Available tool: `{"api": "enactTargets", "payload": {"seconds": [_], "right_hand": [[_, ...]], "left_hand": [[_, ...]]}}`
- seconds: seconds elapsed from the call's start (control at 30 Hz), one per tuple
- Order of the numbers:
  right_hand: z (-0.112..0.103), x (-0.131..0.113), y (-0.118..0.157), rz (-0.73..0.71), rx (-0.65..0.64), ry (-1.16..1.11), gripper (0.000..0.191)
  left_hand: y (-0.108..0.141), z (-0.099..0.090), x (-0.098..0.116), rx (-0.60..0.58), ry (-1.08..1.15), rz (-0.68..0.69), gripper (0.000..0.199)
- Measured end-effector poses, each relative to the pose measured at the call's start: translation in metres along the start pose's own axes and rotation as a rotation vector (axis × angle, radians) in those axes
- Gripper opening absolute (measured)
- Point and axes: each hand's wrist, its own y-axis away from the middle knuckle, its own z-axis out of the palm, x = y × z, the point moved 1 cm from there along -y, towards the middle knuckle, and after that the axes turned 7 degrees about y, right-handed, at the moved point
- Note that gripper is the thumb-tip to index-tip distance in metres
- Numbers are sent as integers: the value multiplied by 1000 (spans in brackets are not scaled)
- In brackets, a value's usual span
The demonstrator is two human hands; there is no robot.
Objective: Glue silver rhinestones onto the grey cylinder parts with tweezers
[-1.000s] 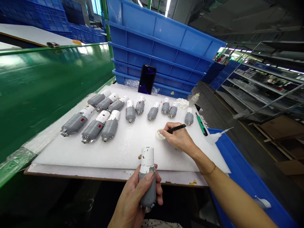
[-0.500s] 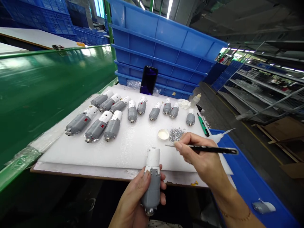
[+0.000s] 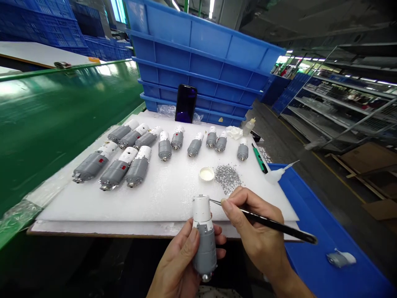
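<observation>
Room: factory aisle, with metal shelving to the right and a green conveyor to the left.
Behind: stacked blue crates, a phone leaning against them.
Board: white foam board holding 12 grey motors with white ends, in 2 loose rows.
Left hand: grips a held motor upright over the board's front edge, fingers wrapped around its grey body.
Right hand: fingers pinched together on a needle tool, its tip just beside the motor's white end; contact unclear.
Nearby: white lid beside silver granules.
</observation>
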Motion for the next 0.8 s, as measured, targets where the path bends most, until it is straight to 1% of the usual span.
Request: {"api": "enactTargets", "payload": {"seconds": [0.2,0.4,0.5,0.67,0.8], "right_hand": [[2,-2,-1,-9,22,42,25],[3,-2,0,3,10,30,26],[4,-2,0,9,8,24,26],[5,-1,1,24,-1,14,26],[6,1,4,30,0,-18,26]], "left_hand": [[0,2,0,13,-6,-1,28],[-1,1,1,-29,-18,2,31],[-1,1,0,-12,-36,-5,32],[2,5,2,44,-126,49,32],[2,3,1,65,-247,91,33]]}}
